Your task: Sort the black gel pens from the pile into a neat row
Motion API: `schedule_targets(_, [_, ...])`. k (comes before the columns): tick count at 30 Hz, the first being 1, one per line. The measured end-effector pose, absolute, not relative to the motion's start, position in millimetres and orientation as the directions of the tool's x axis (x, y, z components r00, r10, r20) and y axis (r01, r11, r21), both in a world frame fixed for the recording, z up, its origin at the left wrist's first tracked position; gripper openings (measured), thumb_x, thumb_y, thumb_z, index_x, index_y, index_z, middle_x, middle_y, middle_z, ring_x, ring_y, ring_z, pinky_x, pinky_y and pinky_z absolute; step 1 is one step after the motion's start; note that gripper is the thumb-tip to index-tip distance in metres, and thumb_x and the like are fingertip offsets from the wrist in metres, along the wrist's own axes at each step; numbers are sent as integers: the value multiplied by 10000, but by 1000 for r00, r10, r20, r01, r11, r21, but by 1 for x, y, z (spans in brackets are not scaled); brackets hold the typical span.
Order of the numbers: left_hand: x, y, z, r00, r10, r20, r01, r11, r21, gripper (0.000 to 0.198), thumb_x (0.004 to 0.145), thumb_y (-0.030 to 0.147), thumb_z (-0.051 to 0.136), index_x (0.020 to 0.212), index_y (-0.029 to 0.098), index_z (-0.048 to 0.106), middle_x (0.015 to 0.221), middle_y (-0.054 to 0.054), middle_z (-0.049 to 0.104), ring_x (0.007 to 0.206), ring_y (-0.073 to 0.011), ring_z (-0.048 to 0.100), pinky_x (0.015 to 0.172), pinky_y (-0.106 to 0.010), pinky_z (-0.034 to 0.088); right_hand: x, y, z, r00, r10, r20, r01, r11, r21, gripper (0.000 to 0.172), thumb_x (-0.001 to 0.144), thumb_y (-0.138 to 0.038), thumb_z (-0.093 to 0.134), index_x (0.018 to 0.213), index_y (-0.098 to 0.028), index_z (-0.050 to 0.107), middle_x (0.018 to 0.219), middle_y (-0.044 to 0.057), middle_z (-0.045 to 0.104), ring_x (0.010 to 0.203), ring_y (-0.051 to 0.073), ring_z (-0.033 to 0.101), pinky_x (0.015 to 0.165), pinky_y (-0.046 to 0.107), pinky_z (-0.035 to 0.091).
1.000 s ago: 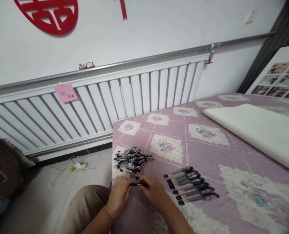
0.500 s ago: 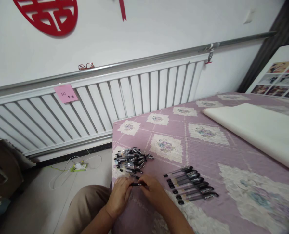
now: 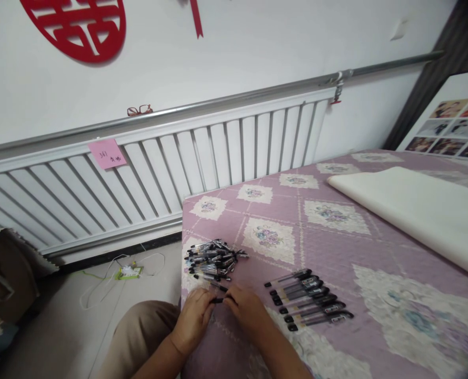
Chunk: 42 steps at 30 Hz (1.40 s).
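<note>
Both my hands meet at the near corner of a purple quilted bed (image 3: 336, 247). Between them is a black pen (image 3: 218, 300): my left hand (image 3: 194, 318) pinches one end and my right hand (image 3: 247, 310) pinches the other. Just beyond my fingers lies a loose heap of pens (image 3: 213, 259). To the right of my right hand, a neat row of capped pens (image 3: 310, 301) lies side by side on the quilt.
A white radiator cover (image 3: 158, 173) with a pink note (image 3: 107, 153) runs along the wall, red glasses (image 3: 139, 110) on the rail above it. A folded cream sheet (image 3: 419, 216) lies at the bed's right. A power strip and cables (image 3: 127, 271) are on the floor.
My two hands have drawn slightly closer together on the pen, so less of it shows between them. The view has shifted a little; the pen piles have not moved.
</note>
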<state>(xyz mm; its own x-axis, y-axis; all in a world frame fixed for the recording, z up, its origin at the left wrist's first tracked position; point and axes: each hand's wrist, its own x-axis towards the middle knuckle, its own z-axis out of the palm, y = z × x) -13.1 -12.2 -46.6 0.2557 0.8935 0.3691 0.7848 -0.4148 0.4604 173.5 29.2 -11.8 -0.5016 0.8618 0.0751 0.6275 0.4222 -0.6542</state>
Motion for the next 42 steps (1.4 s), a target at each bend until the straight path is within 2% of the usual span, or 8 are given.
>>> schedule_targets(6, [-13, -12, -47, 261, 896, 360, 796, -411, 445, 290, 869, 136, 446, 1100, 232, 592, 956, -50, 629, 910, -200, 560, 819, -359, 476, 171, 24, -5, -470, 881, 49, 709, 411, -573, 231, 912, -263, 418, 818, -193, 616, 876, 67, 670, 833, 209, 609, 708, 296, 397])
schedule_targets(12, [-12, -12, -47, 248, 890, 382, 788, -414, 455, 290, 878, 154, 449, 1127, 230, 578, 978, -54, 629, 926, -199, 563, 834, -363, 478, 176, 20, -5, -449, 888, 99, 615, 388, -686, 190, 837, -232, 519, 1007, -209, 599, 982, 53, 668, 927, 201, 595, 773, 283, 406])
schedule_targets(19, [-12, -12, -46, 251, 890, 381, 802, -411, 433, 284, 865, 137, 459, 1095, 232, 596, 966, -49, 630, 921, -198, 565, 825, -359, 481, 174, 22, -3, -472, 880, 50, 644, 383, -663, 189, 877, -250, 444, 821, -199, 617, 892, 64, 673, 855, 201, 601, 749, 296, 402])
schedule_targets(24, [-11, -12, -47, 255, 888, 382, 796, -417, 439, 292, 869, 135, 456, 1109, 234, 589, 974, -50, 633, 925, -200, 563, 833, -368, 479, 174, 22, -5, -462, 884, 76, 614, 380, -691, 153, 825, -238, 516, 939, -209, 614, 949, 54, 672, 887, 199, 600, 758, 287, 409])
schedule_targets(29, [-12, -12, -46, 258, 892, 371, 799, -413, 437, 270, 870, 139, 462, 1084, 228, 600, 962, -52, 631, 915, -196, 564, 825, -356, 480, 173, 23, -5, -467, 883, 51, 651, 382, -655, 179, 865, -265, 464, 798, -205, 619, 879, 57, 676, 847, 204, 604, 745, 302, 403])
schedule_targets(33, [-12, -12, -47, 266, 894, 362, 798, -414, 437, 271, 873, 143, 471, 1104, 222, 587, 970, -56, 631, 928, -202, 562, 831, -363, 476, 173, 23, -5, -454, 888, 71, 640, 380, -668, 137, 828, -244, 512, 911, -212, 616, 941, 54, 673, 881, 203, 600, 752, 292, 403])
schedule_targets(38, [-12, -12, -46, 263, 892, 368, 795, -417, 441, 282, 877, 141, 461, 1111, 231, 589, 981, -54, 635, 927, -201, 561, 836, -368, 477, 173, 23, -6, -464, 885, 44, 657, 377, -653, 153, 853, -254, 480, 824, -205, 622, 892, 58, 675, 848, 204, 603, 737, 292, 400])
schedule_targets(42, [-12, -13, -45, 266, 886, 380, 781, -429, 454, 303, 879, 145, 455, 1139, 240, 578, 998, -55, 632, 954, -200, 559, 849, -370, 477, 172, 23, -7, -460, 886, 65, 640, 381, -667, 143, 824, -247, 524, 931, -216, 615, 969, 54, 671, 906, 202, 600, 765, 285, 404])
